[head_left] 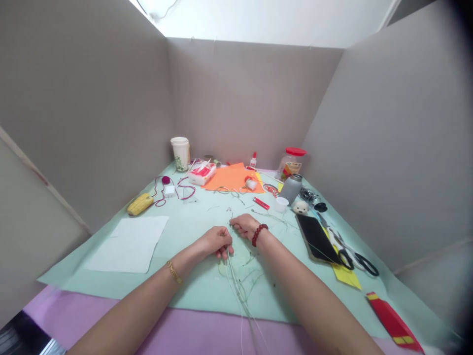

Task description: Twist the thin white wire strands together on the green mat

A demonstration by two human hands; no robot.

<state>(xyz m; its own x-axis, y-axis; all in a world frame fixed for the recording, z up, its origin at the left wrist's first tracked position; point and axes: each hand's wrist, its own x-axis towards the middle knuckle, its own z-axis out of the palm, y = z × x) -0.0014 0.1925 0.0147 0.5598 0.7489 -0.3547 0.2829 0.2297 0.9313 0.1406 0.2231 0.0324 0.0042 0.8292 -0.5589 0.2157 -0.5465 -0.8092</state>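
1. Two bare hands at work; left hand (pixel 219 241) has thumb and forefinger pinched on the pale green cords (pixel 231 268), other fingers curled; right hand (pixel 246 225) has fingertips pinched together at the upper end of the same cords, at the left hand's 1 o'clock, a thin dark tip poking out at 12.
2. Progress: cords are gathered, with a short run held between the hands; below the left hand they hang as long separate strands, so I'd judge much of the length is unworked; any finished knot or braid is too small to tell.
3. Cord position: top end in the right fingertips; bundle passes through the left fingers; tails run out to 5–6 o'clock, over the green sheet (pixel 199 291) and past its near edge.
4. Around: red lighter (pixel 261 203) at 1 o'clock; loose strands (pixel 271 216) at 2; black phone (pixel 314 236) at 3; white cloth (pixel 127 244) at 9; all apart from the fingers.
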